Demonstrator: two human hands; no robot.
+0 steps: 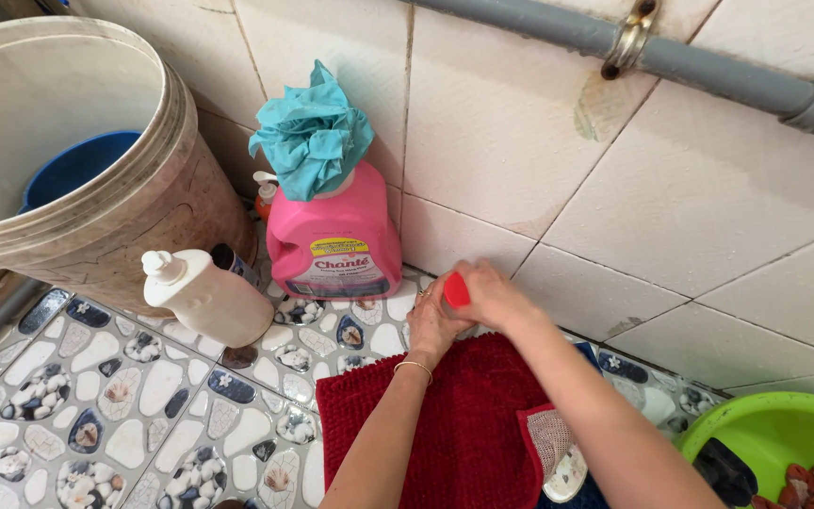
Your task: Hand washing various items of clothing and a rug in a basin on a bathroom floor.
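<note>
Red plastic cap [456, 289], small and rounded, sits pinched between both hands above the far edge of the dark red shaggy mat [454, 424]. Right hand [492, 294] has a narrow grip closed over its top; left hand [431, 325], with a thin gold bangle at the wrist, holds it from below. Just beside them stands the pink plastic detergent jug [333, 236] on the pebble-patterned tiled floor [96, 396].

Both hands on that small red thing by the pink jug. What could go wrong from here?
1. The red object, pinched between left hand and right hand, might slip onto the red mat.
2. A stray elbow could knock the white bottle, which already leans against the big bucket.
</note>
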